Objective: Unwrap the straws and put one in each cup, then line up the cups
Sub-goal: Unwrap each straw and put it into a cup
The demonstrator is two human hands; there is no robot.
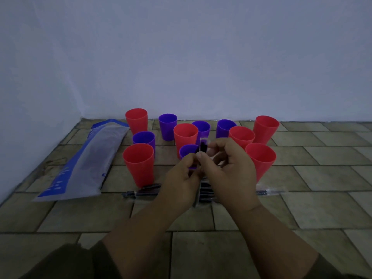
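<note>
Hands pinch one wrapped straw (203,147) upright: left hand (181,181) steadies it, right hand (229,168) grips the top to tear the wrapper.

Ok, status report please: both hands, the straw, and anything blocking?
Left hand and right hand both pinching one wrapped straw, wrapper still on. Cups scattered, no straws in them. More wrapped straws on floor. Nothing blocking.

A plain, pale bluish wall (201,57) fills the upper half of the view and meets a second wall (30,97) in a corner at left. The floor (322,178) is laid with rectangular grey-brown tiles with dark joints. The light is dim.
</note>
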